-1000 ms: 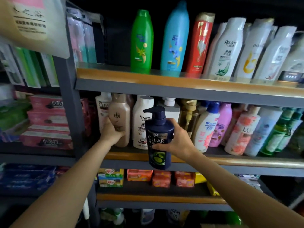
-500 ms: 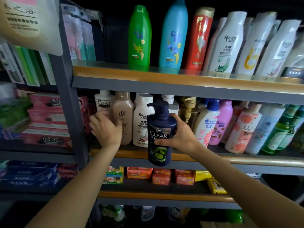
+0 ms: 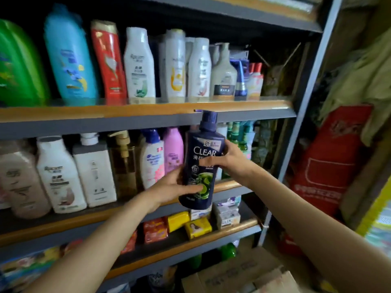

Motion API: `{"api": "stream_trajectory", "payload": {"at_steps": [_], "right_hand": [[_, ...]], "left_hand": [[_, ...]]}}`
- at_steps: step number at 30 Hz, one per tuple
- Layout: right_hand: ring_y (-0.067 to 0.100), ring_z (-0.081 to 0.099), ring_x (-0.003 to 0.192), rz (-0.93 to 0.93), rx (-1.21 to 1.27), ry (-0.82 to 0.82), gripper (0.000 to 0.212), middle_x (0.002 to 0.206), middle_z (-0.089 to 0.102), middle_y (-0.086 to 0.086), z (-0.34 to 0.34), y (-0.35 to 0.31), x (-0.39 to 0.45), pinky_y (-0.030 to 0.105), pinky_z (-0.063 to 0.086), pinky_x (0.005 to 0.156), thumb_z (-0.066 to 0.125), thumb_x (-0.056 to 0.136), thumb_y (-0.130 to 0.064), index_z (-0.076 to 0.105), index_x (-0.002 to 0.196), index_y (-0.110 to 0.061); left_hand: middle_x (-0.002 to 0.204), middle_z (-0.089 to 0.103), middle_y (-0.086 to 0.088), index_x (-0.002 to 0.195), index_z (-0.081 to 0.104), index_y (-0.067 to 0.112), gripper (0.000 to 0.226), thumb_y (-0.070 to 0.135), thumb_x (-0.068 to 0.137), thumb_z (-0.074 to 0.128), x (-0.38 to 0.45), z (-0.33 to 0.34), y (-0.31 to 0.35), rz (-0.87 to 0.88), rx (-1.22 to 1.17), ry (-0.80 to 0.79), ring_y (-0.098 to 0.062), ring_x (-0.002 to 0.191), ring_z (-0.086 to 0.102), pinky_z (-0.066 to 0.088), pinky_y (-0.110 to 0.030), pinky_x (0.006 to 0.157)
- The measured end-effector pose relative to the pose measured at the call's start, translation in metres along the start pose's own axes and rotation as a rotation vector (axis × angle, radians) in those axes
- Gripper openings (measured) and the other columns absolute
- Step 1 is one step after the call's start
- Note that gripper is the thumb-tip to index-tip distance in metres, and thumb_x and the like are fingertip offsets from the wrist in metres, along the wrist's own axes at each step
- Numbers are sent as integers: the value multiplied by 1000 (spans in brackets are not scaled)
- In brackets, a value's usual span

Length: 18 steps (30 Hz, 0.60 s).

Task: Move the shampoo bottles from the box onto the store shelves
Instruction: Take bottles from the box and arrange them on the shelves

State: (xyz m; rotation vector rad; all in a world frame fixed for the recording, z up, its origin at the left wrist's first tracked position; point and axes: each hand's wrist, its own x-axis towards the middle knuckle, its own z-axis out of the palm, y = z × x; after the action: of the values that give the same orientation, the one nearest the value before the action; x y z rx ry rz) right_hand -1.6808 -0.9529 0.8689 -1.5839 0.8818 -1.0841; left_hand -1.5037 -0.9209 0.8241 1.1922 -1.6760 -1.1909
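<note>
Fingers (image 3: 208,162) of the right hand (image 3: 230,163) wrap the dark blue shampoo bottle (image 3: 203,163) near its middle; the left hand (image 3: 175,187) cups its lower side. The bottle stands nearly upright, pump cap up, just in front of the middle shelf (image 3: 228,185), whose gap lies straight behind, beside the pink bottle (image 3: 173,150).
</note>
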Motion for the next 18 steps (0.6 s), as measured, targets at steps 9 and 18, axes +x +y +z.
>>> {"api": "stream_trajectory", "payload": {"at_steps": [9,18], "right_hand": [[14,57,103,-66,-303,355,68,112,57,-1,-163,48,15,30,48,88,84,65,-17,39,116,-17],[13,57,99,-143,-309,467,72,108,57,-4,-218,74,53,22,45,82,87,61,-17,42,118,-13]], "left_hand": [[106,66,-3,115,56,11,62,20,61,85,171,153,9,212,374,328,-17,99,61,46,-24,78],[117,64,-9,126,49,13,56,20,76,74,241,193,17,168,389,460,-25,109,59,44,-25,81]]}}
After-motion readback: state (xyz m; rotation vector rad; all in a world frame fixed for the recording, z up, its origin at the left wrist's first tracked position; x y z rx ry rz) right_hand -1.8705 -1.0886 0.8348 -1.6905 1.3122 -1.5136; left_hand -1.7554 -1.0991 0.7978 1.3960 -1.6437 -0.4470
